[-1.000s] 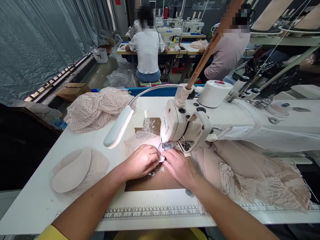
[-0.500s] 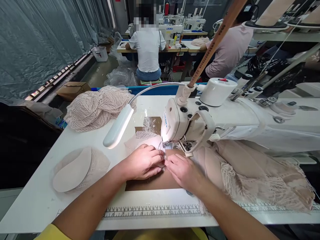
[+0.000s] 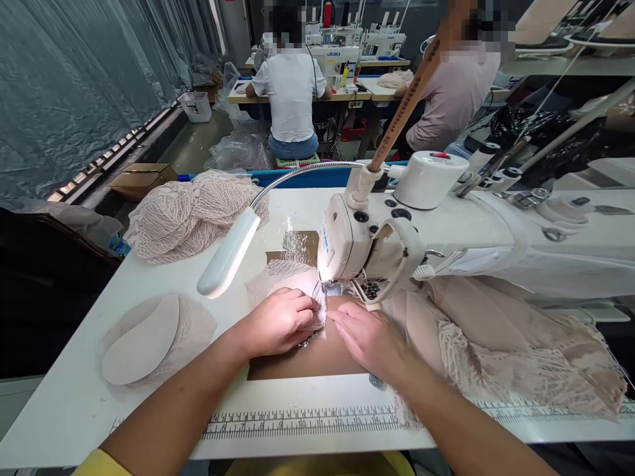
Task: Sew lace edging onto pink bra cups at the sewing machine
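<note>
My left hand [image 3: 278, 322] is curled, its fingertips pinching the edge of a pale lace piece [image 3: 285, 276] just in front of the needle of the white sewing machine [image 3: 391, 248]. My right hand [image 3: 366, 336] lies beside it, fingers stretched flat and pressing the beige fabric [image 3: 496, 344] that runs under the machine arm to the right. The two hands almost touch at the presser foot [image 3: 331, 288]. A gooseneck lamp [image 3: 229, 253] shines on the spot.
A heap of pink lace [image 3: 191, 211] sits at the table's back left. A foam cup pad on lace [image 3: 143, 338] lies at the left. A printed ruler [image 3: 307, 423] runs along the front edge. Two people sit at machines behind.
My right hand has flattened and slid slightly toward me. My left hand stays pinched at the needle, and the lace has shifted a little back under the foot.
</note>
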Tool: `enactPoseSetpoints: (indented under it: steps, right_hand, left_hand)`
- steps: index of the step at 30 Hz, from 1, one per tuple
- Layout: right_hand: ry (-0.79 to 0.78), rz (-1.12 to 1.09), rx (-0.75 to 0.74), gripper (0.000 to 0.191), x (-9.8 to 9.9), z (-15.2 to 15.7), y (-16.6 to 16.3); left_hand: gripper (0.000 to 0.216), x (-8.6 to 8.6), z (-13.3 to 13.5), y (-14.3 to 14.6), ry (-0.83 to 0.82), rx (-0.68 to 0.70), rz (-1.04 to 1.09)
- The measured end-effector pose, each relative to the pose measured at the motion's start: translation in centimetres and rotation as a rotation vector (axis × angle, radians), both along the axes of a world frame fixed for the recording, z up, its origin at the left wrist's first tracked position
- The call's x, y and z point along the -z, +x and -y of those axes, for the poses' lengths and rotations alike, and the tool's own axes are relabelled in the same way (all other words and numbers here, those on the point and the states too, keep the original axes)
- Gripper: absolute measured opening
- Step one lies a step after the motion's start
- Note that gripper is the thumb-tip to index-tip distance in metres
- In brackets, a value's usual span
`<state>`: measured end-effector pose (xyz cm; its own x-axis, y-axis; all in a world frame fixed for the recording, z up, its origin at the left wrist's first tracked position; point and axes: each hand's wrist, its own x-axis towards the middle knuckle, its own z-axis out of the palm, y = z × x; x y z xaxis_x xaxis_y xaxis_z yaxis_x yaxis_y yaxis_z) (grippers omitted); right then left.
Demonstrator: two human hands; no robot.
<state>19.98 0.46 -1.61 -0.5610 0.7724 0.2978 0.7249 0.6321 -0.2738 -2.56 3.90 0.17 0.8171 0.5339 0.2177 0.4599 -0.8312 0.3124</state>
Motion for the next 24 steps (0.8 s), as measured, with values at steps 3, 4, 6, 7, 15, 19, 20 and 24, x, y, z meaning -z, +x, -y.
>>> enactPoseSetpoints:
  steps: [3,4,6,7,15,19,20,24]
  right_hand:
    - [-0.001,-0.001,0.009,0.028,-0.1,0.0,0.0]
    - [0.0,0.003,0.009,0.028,-0.2,-0.1,0.0]
    - [0.0,0.016,0.008,0.029,0.0,-0.2,-0.1]
    - [0.0,0.025,0.008,0.029,0.1,-0.2,-0.1]
    - [-0.02,0.098,-0.034,0.032,0.9,-0.5,0.3]
    - [-0.017,0.089,-0.052,0.034,0.9,-0.6,0.5]
    - [-0.015,0.084,-0.054,0.034,0.9,-0.6,0.5]
    - [-0.018,0.053,-0.066,0.035,0.7,-0.6,0.6]
  left_hand:
    - [0.016,-0.1,0.0,0.0,-0.029,0.004,-0.001]
    - [0.015,-0.2,0.0,0.0,-0.046,0.012,-0.006]
    - [0.016,-0.5,0.0,0.0,-0.084,0.031,-0.015]
    - [0.018,-0.6,0.0,-0.1,-0.101,0.038,-0.017]
    - [0.025,-0.9,0.1,0.0,-0.132,0.03,0.0]
    - [0.027,-0.6,0.1,-0.1,-0.112,0.021,-0.011]
    - [0.027,-0.5,0.1,-0.1,-0.107,0.021,-0.019]
    - [0.025,-0.4,0.1,-0.1,-0.095,0.028,-0.033]
